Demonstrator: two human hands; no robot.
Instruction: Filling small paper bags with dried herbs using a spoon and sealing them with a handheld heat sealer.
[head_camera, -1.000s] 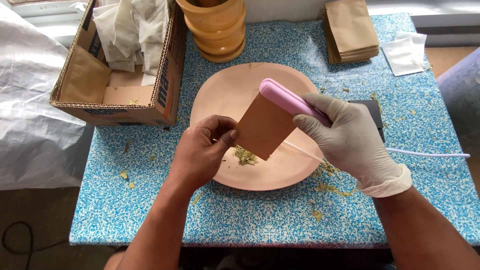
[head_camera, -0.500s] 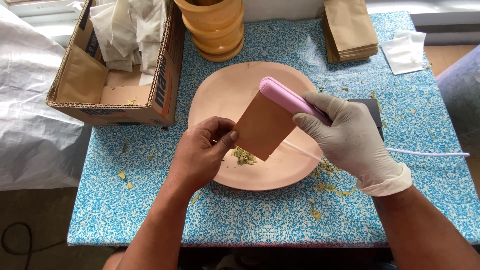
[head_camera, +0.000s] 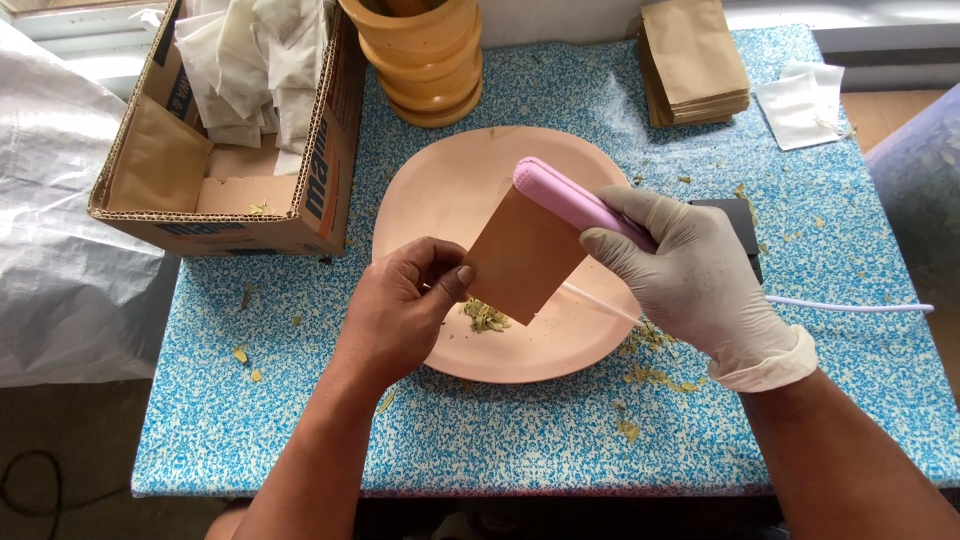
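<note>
My bare left hand (head_camera: 405, 305) pinches the lower left corner of a small brown paper pouch (head_camera: 522, 255) held over a pink plate (head_camera: 450, 185). My right hand (head_camera: 690, 280), in a white glove, grips a pink clamp-style sealer (head_camera: 570, 200) that is closed along the pouch's top right edge. A white cord (head_camera: 850, 305) trails from the sealer to the right. A small heap of dried green leaves (head_camera: 485, 317) lies on the plate under the pouch.
A cardboard box (head_camera: 240, 215) with white bags stands at the back left, stacked tan bowls (head_camera: 425, 60) behind the plate, a pile of brown pouches (head_camera: 695, 60) and a white bag (head_camera: 800, 105) at the back right. Leaf crumbs dot the blue speckled table (head_camera: 560, 440).
</note>
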